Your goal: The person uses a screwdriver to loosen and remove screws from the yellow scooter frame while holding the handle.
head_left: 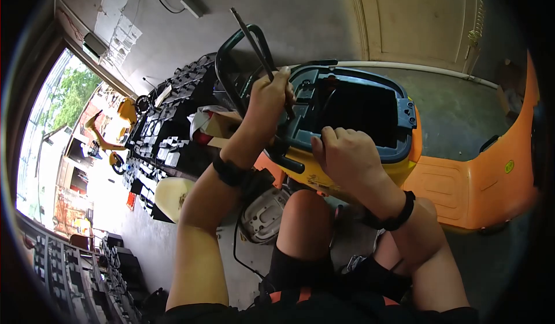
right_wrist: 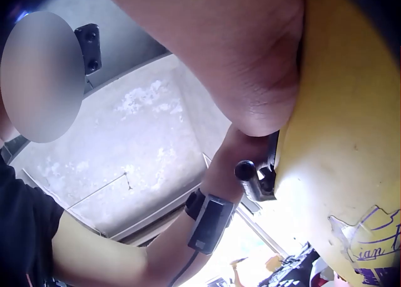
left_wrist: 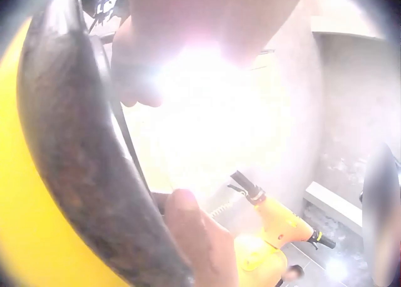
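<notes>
My left hand grips a long, thin dark metal bar. The bar slants up and left from the fist; its low end comes down at the black rim on the left side of a yellow scooter body. A deep open storage compartment, bordered by a black plastic rim, takes up the top of the body. My right hand holds the near edge of that rim, its fingers bent over it. In the right wrist view its palm side lies against the yellow panel.
An orange footboard extends to the right. Behind my left hand stands a black tubular rail. Stacked black parts and a cardboard box are at the left. Another yellow scooter appears in the left wrist view.
</notes>
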The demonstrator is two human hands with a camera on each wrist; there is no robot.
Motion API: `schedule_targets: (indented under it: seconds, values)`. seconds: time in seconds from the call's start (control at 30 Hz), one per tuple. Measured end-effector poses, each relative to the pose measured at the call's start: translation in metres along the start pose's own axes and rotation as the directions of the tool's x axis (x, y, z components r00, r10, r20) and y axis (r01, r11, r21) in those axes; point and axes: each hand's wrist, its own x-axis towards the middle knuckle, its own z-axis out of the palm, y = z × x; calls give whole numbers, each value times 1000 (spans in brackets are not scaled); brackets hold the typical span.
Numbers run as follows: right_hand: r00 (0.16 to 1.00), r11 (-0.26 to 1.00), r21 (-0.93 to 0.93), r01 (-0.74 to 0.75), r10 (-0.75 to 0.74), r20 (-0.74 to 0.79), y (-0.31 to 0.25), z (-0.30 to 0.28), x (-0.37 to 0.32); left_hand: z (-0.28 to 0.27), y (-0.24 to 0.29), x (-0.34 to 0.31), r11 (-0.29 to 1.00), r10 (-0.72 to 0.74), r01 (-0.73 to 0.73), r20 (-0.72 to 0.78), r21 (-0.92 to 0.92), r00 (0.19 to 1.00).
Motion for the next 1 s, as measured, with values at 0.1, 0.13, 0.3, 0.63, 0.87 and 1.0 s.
schedule_targets:
  seconds: [0.1, 0.13, 0.3, 0.63, 0.87, 1.0]
  values:
    - [1000, 1000, -4, -9, 9, -8, 0, 1, 0, 11, 28, -5, 992, -6, -6, -89, -127, 996]
    - [1000, 1000, -7, -13, 13, -15, -1, 1, 0, 12, 31, -4, 964, -86, 49, -136, -262, 987]
    - [1000, 1000, 1, -20, 20, -20, 1, 1, 0, 27, 12, -4, 964, -108, 53, -201, -262, 974]
    - [999, 999, 33, -27, 28, -33, 1, 4, -2, 40, 0, -11, 978, -51, -4, -251, -211, 967]
    - [999, 997, 77, -26, 29, -41, 3, 4, -2, 40, -10, -13, 993, -65, 28, -319, -119, 946]
    - [998, 996, 77, -49, 52, -29, 3, 3, -2, 42, -12, -11, 989, -105, 68, -306, -129, 946]
